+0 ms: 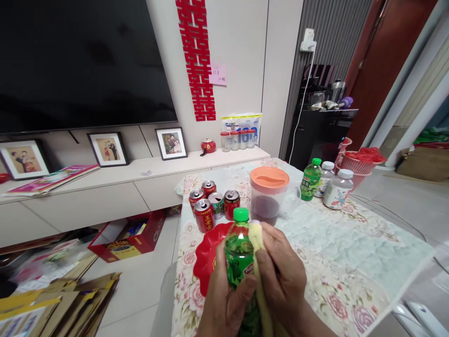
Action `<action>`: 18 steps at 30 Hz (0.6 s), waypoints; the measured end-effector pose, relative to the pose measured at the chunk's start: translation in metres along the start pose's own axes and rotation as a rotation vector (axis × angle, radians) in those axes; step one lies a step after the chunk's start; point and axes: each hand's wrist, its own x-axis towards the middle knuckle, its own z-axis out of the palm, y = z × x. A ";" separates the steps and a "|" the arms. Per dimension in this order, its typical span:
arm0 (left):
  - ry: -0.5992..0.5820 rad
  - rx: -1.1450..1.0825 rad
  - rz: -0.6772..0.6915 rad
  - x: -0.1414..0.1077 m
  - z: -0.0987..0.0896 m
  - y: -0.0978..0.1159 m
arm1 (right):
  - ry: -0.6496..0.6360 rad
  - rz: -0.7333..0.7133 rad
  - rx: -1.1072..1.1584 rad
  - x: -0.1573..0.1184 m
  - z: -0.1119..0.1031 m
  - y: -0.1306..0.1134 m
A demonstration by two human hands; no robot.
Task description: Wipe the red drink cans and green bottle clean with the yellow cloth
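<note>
A green-capped plastic drink bottle point(241, 243) with a green label is held upright in front of me, above the near part of the table. My left hand point(226, 299) wraps round its left side and front, thumb across the label. Against the bottle's right side, my right hand point(284, 271) grips a yellow cloth point(258, 238) that hangs down along it. Behind the bottle lies a red scalloped tray point(201, 262), partly covered by the bottle and my left hand. The bottle's base is out of view.
Several drink cans point(204, 215) cluster behind the tray, beside a clear pitcher point(268, 206) with an orange lid. Another green bottle point(311, 182) and two white-capped jars point(338, 189) stand at right on the flowered tablecloth point(336, 262). A TV cabinet point(164, 180) runs along the wall.
</note>
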 end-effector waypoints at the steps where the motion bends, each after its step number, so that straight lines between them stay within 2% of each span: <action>1: 0.033 0.028 -0.023 0.000 -0.001 -0.001 | 0.001 -0.066 -0.006 -0.002 0.000 -0.001; 4: 0.040 0.046 0.040 0.004 0.000 -0.004 | -0.001 -0.149 0.011 -0.008 0.004 0.000; 6: -0.010 0.016 0.131 0.007 0.003 -0.009 | 0.027 -0.043 0.072 -0.008 0.006 0.001; 8: -0.044 -0.017 0.192 0.009 0.007 -0.015 | 0.114 0.190 0.179 -0.005 0.008 0.003; 10: -0.069 -0.021 0.233 0.010 0.010 -0.021 | 0.193 0.496 0.311 0.002 0.006 0.004; 12: -0.118 -0.001 0.253 0.009 0.011 -0.025 | 0.201 0.787 0.449 0.011 0.000 0.005; 13: -0.159 0.009 0.257 0.009 0.011 -0.026 | 0.189 0.887 0.517 0.015 -0.005 0.007; 15: -0.258 0.020 0.254 0.009 0.008 -0.025 | 0.158 0.937 0.643 0.021 -0.017 0.011; 18: -0.396 0.057 0.238 0.009 0.001 -0.021 | 0.015 0.846 0.743 0.027 -0.036 0.016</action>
